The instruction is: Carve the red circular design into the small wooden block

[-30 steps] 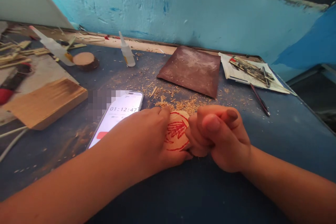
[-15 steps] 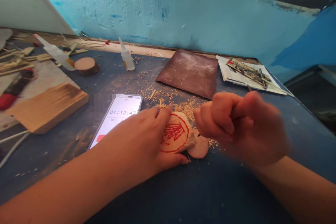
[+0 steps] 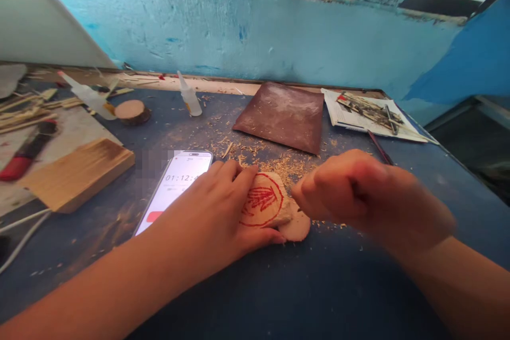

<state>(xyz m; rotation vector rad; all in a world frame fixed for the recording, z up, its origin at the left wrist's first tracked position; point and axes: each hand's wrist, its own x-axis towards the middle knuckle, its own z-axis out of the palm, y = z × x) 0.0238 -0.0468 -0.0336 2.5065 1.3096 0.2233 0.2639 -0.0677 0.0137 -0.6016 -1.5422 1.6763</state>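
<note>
A pale wood piece (image 3: pixel 263 199) with a red circle and red leaf-like marks lies on the dark blue table. My left hand (image 3: pixel 229 207) grips its left side, thumb along the near edge and fingers at the far edge. Under its right end sits a thin round wood disc (image 3: pixel 297 224). Just right of both, my right hand (image 3: pixel 350 191) is closed in a fist and partly blurred; a small dark tip shows below its fingers, but what it holds is mostly hidden.
Wood shavings (image 3: pixel 279 162) lie behind the wood piece. A phone (image 3: pixel 179 178) is beside my left hand. Farther back are brown sandpaper (image 3: pixel 282 117), a glue bottle (image 3: pixel 190 98) and papers with sticks (image 3: pixel 370 111). A wooden block (image 3: pixel 79 175) sits at left.
The view has shifted slightly. My right hand has turned and tilted lower, uncovering more of a dark stick behind it. My left hand keeps its grip on the wood piece.
</note>
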